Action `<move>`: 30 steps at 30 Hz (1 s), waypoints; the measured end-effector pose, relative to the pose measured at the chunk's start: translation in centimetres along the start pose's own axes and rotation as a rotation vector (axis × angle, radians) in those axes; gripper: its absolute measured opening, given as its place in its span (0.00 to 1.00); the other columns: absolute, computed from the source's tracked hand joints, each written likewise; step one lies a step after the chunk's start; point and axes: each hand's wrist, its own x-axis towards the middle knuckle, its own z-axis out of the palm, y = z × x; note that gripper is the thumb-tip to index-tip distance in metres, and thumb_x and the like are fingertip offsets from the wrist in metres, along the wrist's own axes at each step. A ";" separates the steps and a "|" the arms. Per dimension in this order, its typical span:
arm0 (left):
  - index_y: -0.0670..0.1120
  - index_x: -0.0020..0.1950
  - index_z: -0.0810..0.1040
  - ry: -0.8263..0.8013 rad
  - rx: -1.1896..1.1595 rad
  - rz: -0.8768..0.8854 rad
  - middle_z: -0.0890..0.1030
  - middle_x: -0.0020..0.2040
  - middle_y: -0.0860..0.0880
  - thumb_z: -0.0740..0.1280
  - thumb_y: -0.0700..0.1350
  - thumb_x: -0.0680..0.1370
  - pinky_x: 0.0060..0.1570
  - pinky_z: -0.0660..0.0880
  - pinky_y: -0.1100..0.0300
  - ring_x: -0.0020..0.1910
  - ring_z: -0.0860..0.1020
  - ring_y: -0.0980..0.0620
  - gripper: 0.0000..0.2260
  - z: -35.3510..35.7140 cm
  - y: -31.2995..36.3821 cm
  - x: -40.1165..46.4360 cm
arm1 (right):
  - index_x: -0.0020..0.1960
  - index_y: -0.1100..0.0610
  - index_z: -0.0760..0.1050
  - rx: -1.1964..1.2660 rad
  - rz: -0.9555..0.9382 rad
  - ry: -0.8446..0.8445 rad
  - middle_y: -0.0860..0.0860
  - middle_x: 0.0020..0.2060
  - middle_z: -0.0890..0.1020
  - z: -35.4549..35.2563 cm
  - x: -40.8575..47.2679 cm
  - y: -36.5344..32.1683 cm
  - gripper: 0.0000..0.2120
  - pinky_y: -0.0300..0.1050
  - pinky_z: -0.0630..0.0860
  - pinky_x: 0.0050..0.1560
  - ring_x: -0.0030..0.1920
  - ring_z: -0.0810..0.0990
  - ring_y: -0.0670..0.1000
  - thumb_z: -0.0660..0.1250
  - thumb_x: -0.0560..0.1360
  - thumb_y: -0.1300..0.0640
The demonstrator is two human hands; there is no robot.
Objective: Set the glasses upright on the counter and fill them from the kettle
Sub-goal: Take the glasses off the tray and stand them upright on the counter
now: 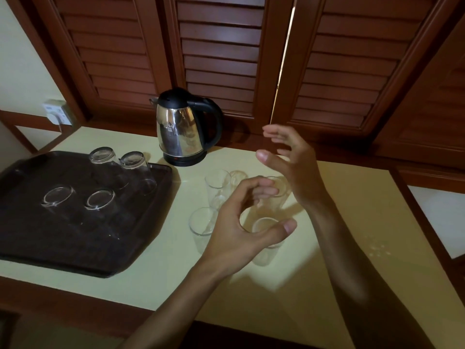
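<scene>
Several clear glasses stand upright on the pale counter: one at the back, one at the front left, and a front one partly behind my left hand. That hand hovers over them, fingers curled, holding nothing. My right hand is raised above another glass, fingers spread. Several more glasses, such as one, sit upside down on the dark tray. The steel kettle rests on its base behind the glasses.
A wall socket with a plugged-in cord is at the back left. Wooden louvred shutters rise right behind the counter. The counter's dark wooden front edge runs below the tray.
</scene>
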 end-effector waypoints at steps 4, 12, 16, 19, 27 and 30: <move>0.44 0.66 0.76 -0.045 0.022 0.077 0.83 0.59 0.48 0.79 0.43 0.70 0.68 0.74 0.47 0.64 0.80 0.45 0.26 -2.2 3.0 0.9 | 0.65 0.45 0.76 0.069 -0.068 0.027 0.44 0.62 0.82 1.6 0.9 -3.0 0.22 0.41 0.76 0.62 0.65 0.79 0.42 0.71 0.72 0.44; 0.45 0.59 0.80 -0.040 0.223 0.188 0.84 0.56 0.51 0.76 0.48 0.72 0.63 0.76 0.51 0.60 0.81 0.47 0.18 -11.3 6.4 2.5 | 0.63 0.54 0.78 0.056 -0.080 -0.060 0.49 0.54 0.85 8.2 4.1 -7.3 0.18 0.47 0.81 0.56 0.56 0.84 0.48 0.73 0.75 0.53; 0.50 0.55 0.82 0.014 0.504 0.140 0.83 0.52 0.54 0.77 0.53 0.72 0.54 0.78 0.44 0.49 0.82 0.47 0.14 -17.7 5.6 2.3 | 0.58 0.53 0.78 -0.028 -0.055 -0.191 0.49 0.48 0.85 13.5 6.2 -7.9 0.15 0.40 0.79 0.49 0.48 0.84 0.46 0.76 0.73 0.59; 0.49 0.52 0.82 0.033 0.776 0.167 0.82 0.50 0.55 0.76 0.51 0.74 0.58 0.75 0.52 0.53 0.79 0.54 0.10 -22.8 4.2 1.8 | 0.58 0.53 0.78 -0.157 -0.112 -0.322 0.53 0.48 0.82 18.8 7.5 -7.7 0.18 0.45 0.80 0.52 0.48 0.82 0.51 0.77 0.71 0.54; 0.49 0.51 0.81 0.095 1.144 0.068 0.79 0.49 0.51 0.62 0.51 0.82 0.47 0.75 0.47 0.46 0.75 0.47 0.10 -31.7 0.9 1.1 | 0.71 0.50 0.72 -0.598 -0.128 -0.680 0.52 0.62 0.73 29.6 10.6 -7.4 0.24 0.51 0.68 0.66 0.66 0.70 0.53 0.72 0.76 0.53; 0.50 0.52 0.81 0.016 1.208 -0.088 0.78 0.48 0.51 0.55 0.58 0.79 0.49 0.76 0.46 0.49 0.76 0.45 0.18 -33.7 -0.2 0.7 | 0.71 0.50 0.72 -0.749 -0.100 -0.759 0.54 0.61 0.73 32.1 11.3 -6.3 0.27 0.55 0.70 0.65 0.64 0.73 0.57 0.74 0.74 0.55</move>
